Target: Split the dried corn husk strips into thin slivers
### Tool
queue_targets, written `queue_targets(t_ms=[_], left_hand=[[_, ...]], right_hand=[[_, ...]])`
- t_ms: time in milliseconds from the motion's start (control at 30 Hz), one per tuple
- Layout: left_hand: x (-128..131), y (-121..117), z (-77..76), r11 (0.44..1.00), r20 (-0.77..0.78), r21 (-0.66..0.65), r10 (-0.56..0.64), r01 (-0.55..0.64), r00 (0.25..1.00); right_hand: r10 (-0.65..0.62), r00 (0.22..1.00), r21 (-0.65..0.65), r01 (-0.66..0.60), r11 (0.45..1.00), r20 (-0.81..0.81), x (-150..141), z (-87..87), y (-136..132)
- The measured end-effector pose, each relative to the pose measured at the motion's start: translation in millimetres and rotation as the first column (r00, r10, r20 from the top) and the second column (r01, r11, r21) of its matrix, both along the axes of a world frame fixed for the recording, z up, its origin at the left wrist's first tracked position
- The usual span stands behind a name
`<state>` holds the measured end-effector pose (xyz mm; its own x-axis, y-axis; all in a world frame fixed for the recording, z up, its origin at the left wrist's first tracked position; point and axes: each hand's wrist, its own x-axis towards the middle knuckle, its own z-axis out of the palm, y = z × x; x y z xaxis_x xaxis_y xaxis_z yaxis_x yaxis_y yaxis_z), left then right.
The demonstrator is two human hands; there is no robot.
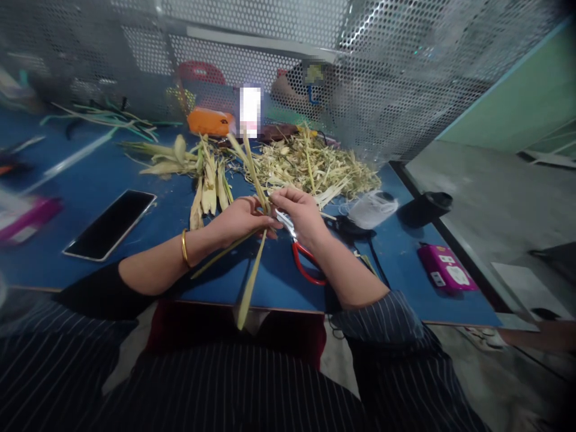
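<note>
Several pale green-yellow dried husk strips [252, 282] cross between my two hands above the front half of the blue table. My left hand [245, 219] is closed around them, with one long strip hanging down past the table edge and others pointing up and away. The fingers of my right hand [294, 207] pinch at the same strips where they cross; the exact grip is partly hidden. Red-handled scissors [308, 264] lie under my right wrist, blades toward the hands. Beyond my left hand rests a bunch of flat husks [209, 186].
A heap of shredded husk [315, 162] covers the back middle. A phone [110, 225] lies at left, a purple box [445, 267] at right. A white thread spool [372, 210] and a black cylinder [425, 209] stand right of the heap. A perforated metal screen [288, 33] borders the back.
</note>
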<state>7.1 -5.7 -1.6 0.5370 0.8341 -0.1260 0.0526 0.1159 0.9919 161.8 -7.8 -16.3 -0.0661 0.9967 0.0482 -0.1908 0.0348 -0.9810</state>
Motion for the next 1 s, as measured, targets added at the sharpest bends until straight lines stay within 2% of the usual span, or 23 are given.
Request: queue_targets(t_ms=[133,167,233,300,333,400,467,567,667,800,900,1000], left_hand=[[-0.9,2.9,-4.1,0.994,0.032,-0.095,0.060,-0.057,0.998],[-1.5,3.7,-5.1,0.993,0.022,-0.099,0.069,-0.066,0.997],[-2.7,4.5,-6.9,0.994,-0.002,-0.095,0.053,-0.053,0.999],[-3.1,4.4,-8.4,0.995,-0.021,-0.096,-0.003,0.001,1.000],[-3.1,4.2,-9.0,0.995,-0.033,-0.100,-0.027,0.024,0.999],[-2.3,3.9,-9.3,0.994,-0.046,-0.112,-0.023,0.017,0.999],[-0.9,3.9,-8.6,0.991,-0.016,-0.125,0.039,-0.041,0.999],[1.4,3.5,-6.9,0.981,0.061,-0.140,0.141,-0.132,0.988],[2.8,2.1,-6.3,0.976,0.097,-0.127,0.191,-0.178,0.977],[3.5,0.5,-6.0,0.981,0.105,-0.133,0.159,-0.144,0.982],[4.0,-1.3,-4.4,0.986,0.074,-0.156,0.076,-0.064,0.994],[5.0,-4.7,-2.4,0.990,0.045,-0.121,0.073,-0.067,0.996]], right_hand=[[-0.128,0.989,0.042,0.126,0.991,0.073,2.8,-2.0,2.8],[-0.104,0.989,0.045,0.100,0.994,0.105,3.3,-2.0,2.6],[0.041,0.989,0.007,-0.042,0.999,0.144,3.4,-2.1,1.3],[0.171,0.980,-0.061,-0.166,0.984,0.098,2.3,-3.1,-0.3],[0.186,0.981,-0.090,-0.181,0.979,0.050,1.5,-4.0,-0.7],[0.116,0.993,-0.118,-0.119,0.986,-0.036,0.4,-6.3,0.0],[0.016,0.998,-0.111,-0.023,0.994,-0.062,0.8,-8.8,2.5],[-0.088,0.996,-0.070,0.087,0.994,-0.012,2.9,-11.5,6.8],[-0.165,0.985,-0.001,0.165,0.986,0.046,4.0,-11.4,8.5],[-0.225,0.970,0.101,0.215,0.971,0.098,2.9,-8.5,8.3],[-0.229,0.961,0.176,0.201,0.964,0.156,3.5,-8.3,8.9],[-0.160,0.970,0.130,0.137,0.982,0.185,5.6,-11.8,10.5]])
